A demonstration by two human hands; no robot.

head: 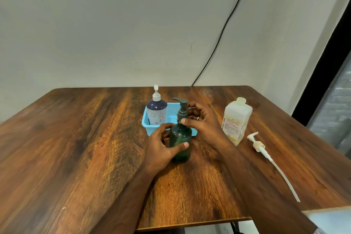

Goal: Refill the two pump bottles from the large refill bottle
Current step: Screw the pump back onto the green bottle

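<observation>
My left hand (161,142) grips the dark green plastic pump bottle (180,140) steady just in front of the blue basket (152,125), while my right hand (201,121) pinches its collar, probably to unscrew it.

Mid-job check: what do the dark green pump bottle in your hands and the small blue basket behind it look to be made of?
The dark green pump bottle looks like translucent tinted plastic, possibly glass: the dip tube shows faintly through its smooth, slightly glossy wall. Its pump head looks like matte opaque plastic. The small blue basket looks like moulded plastic: its walls are a fine regular grid of holes in a uniform light blue.
</observation>
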